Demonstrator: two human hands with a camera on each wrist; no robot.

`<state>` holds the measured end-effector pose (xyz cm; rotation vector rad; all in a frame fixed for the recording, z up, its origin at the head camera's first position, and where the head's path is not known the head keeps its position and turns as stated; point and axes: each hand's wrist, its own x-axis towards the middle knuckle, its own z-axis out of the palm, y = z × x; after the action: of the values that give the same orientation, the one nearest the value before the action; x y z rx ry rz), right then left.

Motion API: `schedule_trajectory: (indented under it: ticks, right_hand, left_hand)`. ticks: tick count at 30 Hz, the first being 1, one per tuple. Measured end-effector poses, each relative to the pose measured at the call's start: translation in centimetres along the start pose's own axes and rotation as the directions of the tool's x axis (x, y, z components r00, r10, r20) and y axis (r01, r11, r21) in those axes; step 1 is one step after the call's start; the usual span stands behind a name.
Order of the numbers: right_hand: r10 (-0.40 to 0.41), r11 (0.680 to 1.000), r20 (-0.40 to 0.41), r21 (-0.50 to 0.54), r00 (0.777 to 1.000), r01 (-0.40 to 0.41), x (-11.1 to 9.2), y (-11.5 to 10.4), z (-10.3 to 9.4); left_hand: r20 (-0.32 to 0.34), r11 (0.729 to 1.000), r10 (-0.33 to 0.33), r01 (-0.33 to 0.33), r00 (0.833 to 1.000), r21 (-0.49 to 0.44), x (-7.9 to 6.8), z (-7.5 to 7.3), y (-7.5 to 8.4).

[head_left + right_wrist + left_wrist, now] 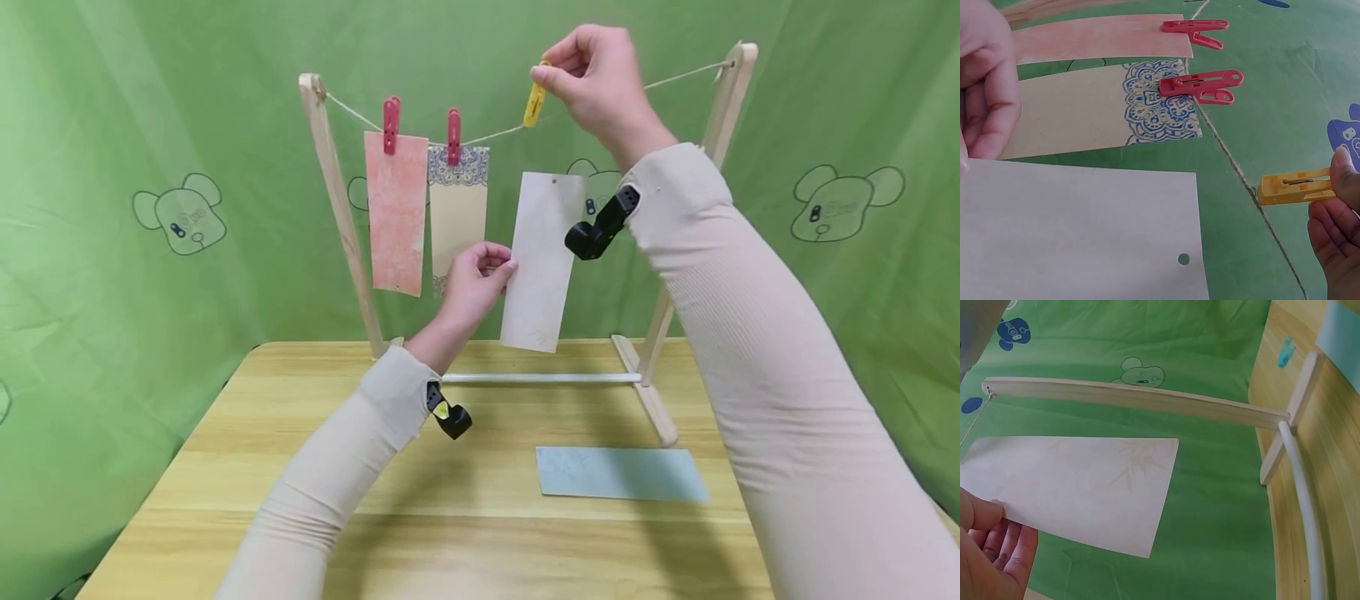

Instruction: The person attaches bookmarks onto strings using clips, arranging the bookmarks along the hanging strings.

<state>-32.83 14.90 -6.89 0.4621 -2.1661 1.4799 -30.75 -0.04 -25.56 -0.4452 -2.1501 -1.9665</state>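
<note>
My left hand (474, 287) pinches the left edge of a white card (542, 258), which hangs below the string, apart from it. In the right wrist view the card has a small punched hole (1184, 259) near its top edge. Higher up, my right hand (606, 79) pinches a yellow clothespin (535, 102) by its handle end, with its nose at the string (1225, 145); whether it bites the string I cannot tell. Red clothespins (391, 125) hold a pink card (397, 217) and a cream card with a blue pattern (459, 204) on the string, to the left.
The string runs between two wooden posts (337, 192) joined low by a white rod (540, 378). A pale blue card (618, 473) lies on the wooden table (480, 533). In the left wrist view a teal clothespin (1286, 352) lies on the tabletop. Green cloth (247, 275) hangs behind.
</note>
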Motion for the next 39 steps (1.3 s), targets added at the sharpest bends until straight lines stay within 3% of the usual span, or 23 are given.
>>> schedule_trajectory:
  ticks: [16,27,39]
  right_hand:
    - [0.040,0.985,0.041,-0.169,0.998,-0.032,0.3,0.7,0.6]
    - [0.057,0.973,0.099,-0.228,0.993,-0.034,-0.2,1.3,-0.1]
    - [0.042,0.958,0.140,-0.285,0.989,0.000,-0.4,1.6,0.1]
  left_hand:
    - [-0.041,0.999,-0.030,0.029,0.999,-0.013,0.1,-0.1,0.2]
    - [-0.073,0.997,-0.068,0.064,0.995,-0.047,0.6,-0.5,0.9]
    - [-0.088,0.995,-0.054,0.046,0.995,-0.086,1.2,-0.6,1.4]
